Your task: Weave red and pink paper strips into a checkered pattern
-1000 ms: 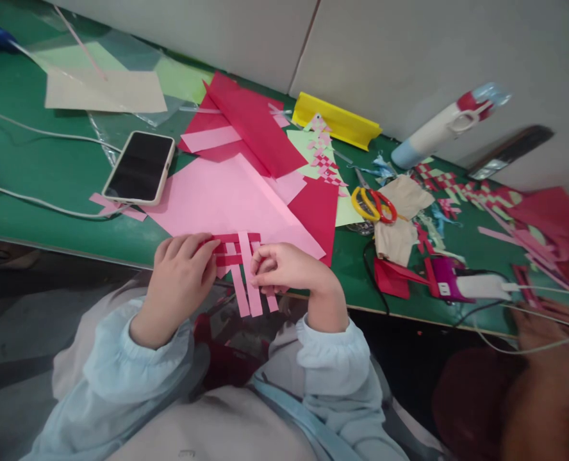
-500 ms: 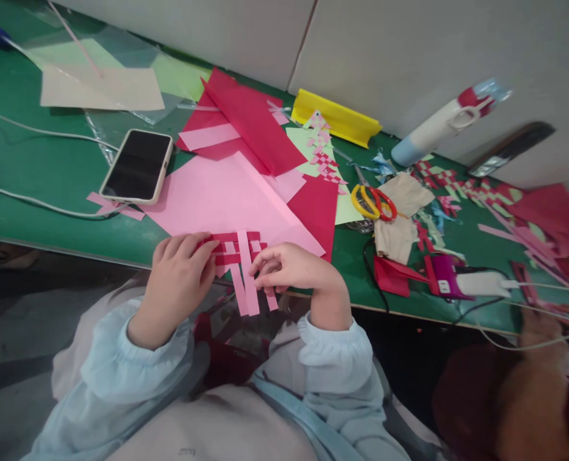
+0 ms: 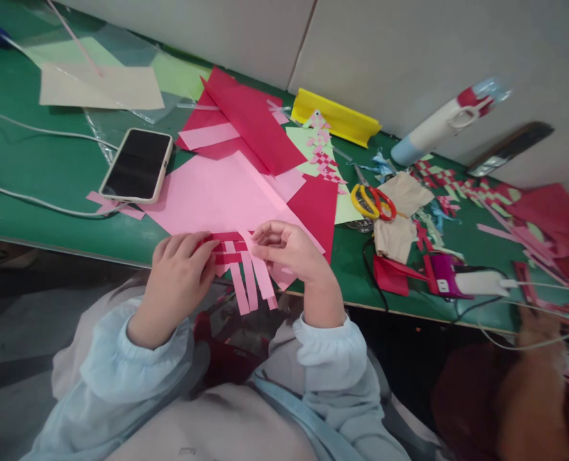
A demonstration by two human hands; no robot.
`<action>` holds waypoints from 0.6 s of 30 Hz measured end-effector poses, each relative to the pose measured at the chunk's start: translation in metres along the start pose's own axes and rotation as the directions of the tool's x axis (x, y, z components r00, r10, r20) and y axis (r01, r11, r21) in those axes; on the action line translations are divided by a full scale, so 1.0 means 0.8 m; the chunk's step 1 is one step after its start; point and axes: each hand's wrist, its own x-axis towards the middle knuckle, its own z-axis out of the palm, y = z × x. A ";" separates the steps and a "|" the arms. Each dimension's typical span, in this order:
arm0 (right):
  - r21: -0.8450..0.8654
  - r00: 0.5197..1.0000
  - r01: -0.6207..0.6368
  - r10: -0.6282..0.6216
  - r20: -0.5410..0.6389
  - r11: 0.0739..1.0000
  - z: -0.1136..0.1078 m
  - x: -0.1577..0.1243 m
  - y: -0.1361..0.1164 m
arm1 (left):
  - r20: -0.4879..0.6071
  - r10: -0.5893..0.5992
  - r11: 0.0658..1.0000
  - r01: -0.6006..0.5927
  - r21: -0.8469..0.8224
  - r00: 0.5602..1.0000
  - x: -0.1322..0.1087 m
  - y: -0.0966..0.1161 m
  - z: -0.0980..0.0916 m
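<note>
Across the frame, desk: smooth green top.
Pink sheet: flat, straight-edged paper, centre.
Left hand: lower left of centre, fingers bent close together over the woven strips; grip underneath hidden.
Right hand: just right of centre, loosely curled, fingertips at a pink strip; pinch unclear.
Woven strips: between the hands, flat red paper bands crossed by narrow pink ones.
</note>
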 end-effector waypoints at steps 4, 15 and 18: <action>0.113 0.992 0.065 -0.052 -0.111 0.991 -0.004 0.004 0.002 | -0.003 0.005 1.000 -0.005 0.002 1.000 -0.001 -0.001 0.001; 0.243 0.960 0.166 -0.101 -0.260 0.956 -0.007 0.013 0.012 | 0.006 0.009 1.000 -0.009 0.005 1.000 -0.001 -0.002 0.000; 0.251 0.957 0.173 -0.101 -0.273 0.952 -0.008 0.013 0.010 | 0.010 0.004 1.000 -0.004 0.003 1.000 -0.002 -0.002 0.000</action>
